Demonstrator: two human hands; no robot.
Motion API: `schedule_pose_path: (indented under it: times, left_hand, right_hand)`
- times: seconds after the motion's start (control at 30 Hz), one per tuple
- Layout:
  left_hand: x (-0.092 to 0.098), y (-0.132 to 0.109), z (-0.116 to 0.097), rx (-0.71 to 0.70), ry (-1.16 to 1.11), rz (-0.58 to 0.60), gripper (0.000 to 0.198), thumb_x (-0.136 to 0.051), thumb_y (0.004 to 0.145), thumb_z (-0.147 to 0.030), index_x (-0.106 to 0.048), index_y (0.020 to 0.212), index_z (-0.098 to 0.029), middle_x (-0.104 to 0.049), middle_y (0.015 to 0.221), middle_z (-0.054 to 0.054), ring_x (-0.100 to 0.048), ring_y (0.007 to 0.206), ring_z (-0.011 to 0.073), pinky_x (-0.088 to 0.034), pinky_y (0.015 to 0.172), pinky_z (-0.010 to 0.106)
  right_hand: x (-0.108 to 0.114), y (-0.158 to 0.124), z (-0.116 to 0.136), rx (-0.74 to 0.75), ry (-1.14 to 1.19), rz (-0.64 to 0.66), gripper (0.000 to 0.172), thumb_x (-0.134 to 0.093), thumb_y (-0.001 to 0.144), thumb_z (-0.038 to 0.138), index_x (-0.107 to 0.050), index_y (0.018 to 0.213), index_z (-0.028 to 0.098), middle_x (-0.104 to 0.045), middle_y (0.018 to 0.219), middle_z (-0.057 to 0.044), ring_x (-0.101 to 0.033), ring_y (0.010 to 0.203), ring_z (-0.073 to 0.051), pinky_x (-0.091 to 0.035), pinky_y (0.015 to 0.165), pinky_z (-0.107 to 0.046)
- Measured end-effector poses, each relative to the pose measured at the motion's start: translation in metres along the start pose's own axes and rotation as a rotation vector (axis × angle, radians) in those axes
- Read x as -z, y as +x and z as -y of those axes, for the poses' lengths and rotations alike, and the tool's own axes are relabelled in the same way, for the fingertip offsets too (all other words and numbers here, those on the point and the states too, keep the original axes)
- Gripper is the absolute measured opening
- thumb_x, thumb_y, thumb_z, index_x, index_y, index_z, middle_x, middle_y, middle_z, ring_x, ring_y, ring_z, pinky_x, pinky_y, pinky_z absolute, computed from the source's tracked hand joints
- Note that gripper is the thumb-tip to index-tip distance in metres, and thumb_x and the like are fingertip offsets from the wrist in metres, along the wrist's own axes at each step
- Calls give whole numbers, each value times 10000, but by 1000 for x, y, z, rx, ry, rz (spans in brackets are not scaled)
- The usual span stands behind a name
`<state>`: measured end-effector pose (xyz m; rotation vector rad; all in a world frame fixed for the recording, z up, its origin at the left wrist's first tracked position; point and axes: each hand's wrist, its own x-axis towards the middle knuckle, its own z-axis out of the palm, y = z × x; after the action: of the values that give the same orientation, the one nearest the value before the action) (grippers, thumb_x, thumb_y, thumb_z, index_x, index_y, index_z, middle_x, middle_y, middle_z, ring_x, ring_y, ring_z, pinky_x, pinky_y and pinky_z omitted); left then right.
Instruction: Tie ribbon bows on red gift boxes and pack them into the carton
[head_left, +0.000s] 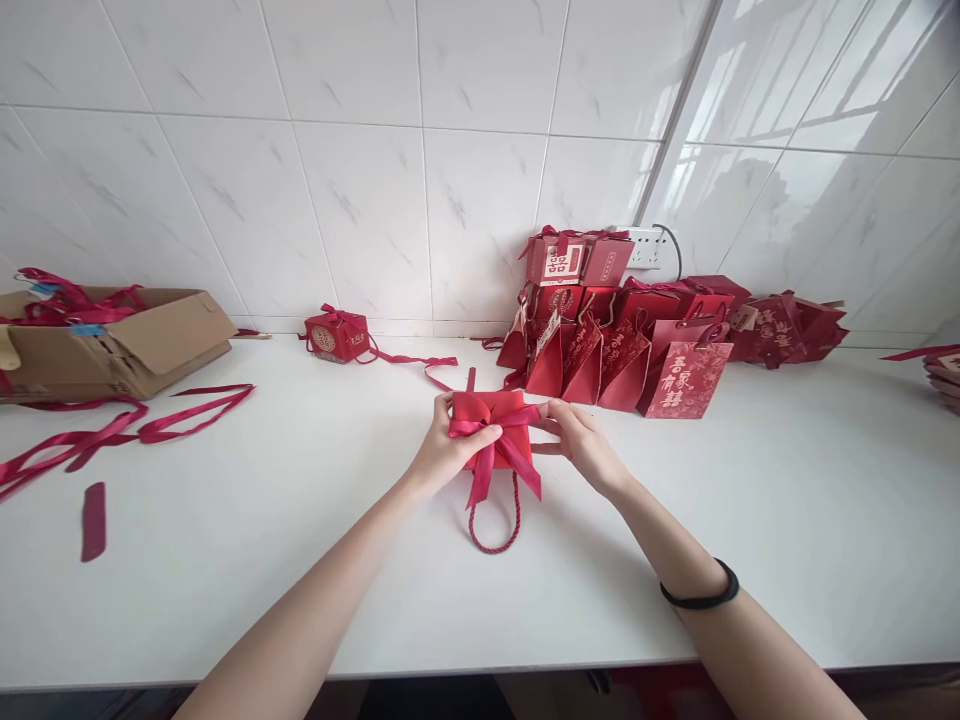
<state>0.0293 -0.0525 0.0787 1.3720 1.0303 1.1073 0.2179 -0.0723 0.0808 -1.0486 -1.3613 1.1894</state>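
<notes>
A small red gift bag (491, 412) lies flat on the white table (787, 520) in front of me. A red satin ribbon (499, 448) is tied in a bow across it, and its tails hang towards me over a red cord handle (495, 530). My left hand (446, 445) pinches the bow's left loop with closed fingers. My right hand (577, 440) pinches the right loop the same way. A black band sits on my right wrist.
A cluster of red gift bags and boxes (637, 330) stands against the tiled wall behind. A single red box (336, 335) sits to the left. An open cardboard box (112, 340) with ribbons is at far left; loose ribbons (135, 425) lie near it.
</notes>
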Motion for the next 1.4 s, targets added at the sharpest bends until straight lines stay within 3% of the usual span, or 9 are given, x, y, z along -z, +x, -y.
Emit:
schedule_pose_path:
  times: [0.2, 0.53, 0.67, 0.73, 0.87, 0.97, 1.03, 1.13, 1.4]
  left_hand:
    - [5, 6, 4, -24, -4, -98, 568, -749, 648, -388, -381, 1047, -220, -578, 1061, 45, -601, 987, 190, -497, 795, 305]
    - [8, 9, 5, 22, -21, -127, 557, -756, 640, -387, -403, 1040, -225, -577, 1074, 45, -612, 955, 188, -504, 784, 315]
    - [9, 8, 3, 42, -18, -120, 541, -749, 652, -374, -396, 1035, -226, -565, 1104, 50, -617, 940, 184, -514, 740, 295]
    - [9, 6, 1, 51, -17, -107, 536, -745, 658, -361, -392, 1038, -224, -565, 1104, 49, -621, 933, 179, -513, 744, 289]
    - [10, 4, -2, 58, -5, -42, 549, -742, 664, -358, -391, 1066, -231, -581, 1075, 35, -622, 940, 177, -507, 773, 292]
    - [9, 3, -3, 51, -11, -14, 549, -741, 664, -366, -396, 1068, -228, -594, 1047, 37, -629, 934, 187, -504, 789, 306]
    - [8, 3, -4, 45, -4, 1, 535, -742, 661, -362, -406, 1054, -221, -600, 1032, 37, -629, 934, 189, -499, 807, 310]
    - [7, 3, -4, 49, 6, 57, 512, -734, 668, -368, -429, 1051, -216, -607, 1054, 39, -621, 949, 187, -487, 834, 311]
    - [11, 9, 3, 23, -112, 182, 416, -570, 802, -467, -520, 1135, -222, -601, 1163, 58, -570, 1046, 216, -472, 826, 296]
  right_hand:
    - [4, -3, 4, -101, -429, 250, 390, -582, 772, 539, -530, 626, 181, -547, 592, 8, -532, 557, -122, -455, 549, -267]
    - [3, -6, 8, -124, -430, 420, 274, -590, 794, 385, -590, 604, 188, -568, 553, 21, -506, 524, -99, -421, 541, -240]
    - [5, -4, 6, -119, -445, 413, 300, -623, 770, 436, -600, 614, 180, -573, 561, 12, -521, 535, -107, -432, 541, -244]
    - [9, -2, 5, -78, -445, 258, 371, -604, 768, 515, -572, 622, 175, -555, 549, 6, -515, 529, -115, -441, 545, -262]
    - [13, 2, -1, 169, -290, -93, 419, -611, 740, 584, -535, 879, 196, -627, 845, -61, -606, 777, -188, -509, 682, -339]
    - [8, 2, -9, 330, -289, 27, 856, -783, 581, 509, -347, 1282, 281, -421, 1346, -129, -472, 1198, -278, -486, 888, -434]
    - [2, 1, -14, 366, -370, 116, 1114, -825, 539, 449, -135, 1406, 337, -194, 1492, -125, -298, 1343, -304, -426, 979, -484]
    - [-4, -1, -19, 366, -464, 170, 1155, -796, 602, 367, -2, 1440, 367, -72, 1533, -100, -179, 1397, -307, -367, 1030, -522]
    - [4, 1, -18, 316, -481, 150, 1059, -776, 624, 292, -110, 1446, 353, -237, 1480, -85, -302, 1344, -288, -426, 1008, -476]
